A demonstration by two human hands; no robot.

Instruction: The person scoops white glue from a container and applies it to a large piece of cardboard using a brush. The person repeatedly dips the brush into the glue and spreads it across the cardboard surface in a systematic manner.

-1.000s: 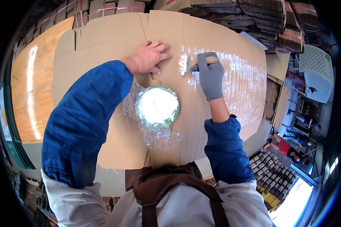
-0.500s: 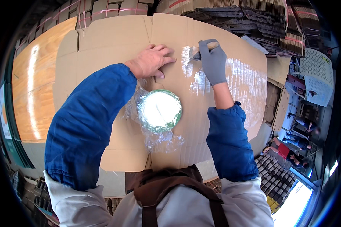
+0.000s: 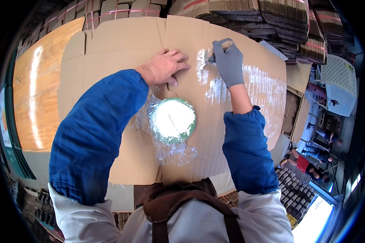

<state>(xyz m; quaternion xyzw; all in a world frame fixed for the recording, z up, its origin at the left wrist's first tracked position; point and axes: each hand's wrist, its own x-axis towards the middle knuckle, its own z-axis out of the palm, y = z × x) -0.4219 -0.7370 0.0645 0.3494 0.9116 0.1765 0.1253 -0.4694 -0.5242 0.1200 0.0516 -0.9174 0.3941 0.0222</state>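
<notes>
A large flat cardboard sheet (image 3: 117,48) lies before me. My right hand (image 3: 230,67), in a grey glove, is closed around a brush (image 3: 227,44) with a pale wooden handle. Its bristles touch the cardboard beside a thick white smear (image 3: 201,65). Thinner white paste streaks (image 3: 265,83) cover the sheet's right part. Bare and with fingers spread, my left hand (image 3: 166,67) rests on the cardboard near its central crease. Below that hand sits a round green-rimmed container (image 3: 194,125) of bright white paste. Crumpled clear plastic film (image 3: 174,154) surrounds its left and near sides.
A glossy wooden board (image 3: 44,93) is at the left. Bundled cardboard stacks (image 3: 284,24) line the far side, tied with pinkish straps. White perforated crates (image 3: 338,85) stand at the right, with people (image 3: 308,164) in the background beyond them.
My right hand has shifted slightly away from me with the brush, staying near the white smear. My left hand and the paste container keep their places on the cardboard.
</notes>
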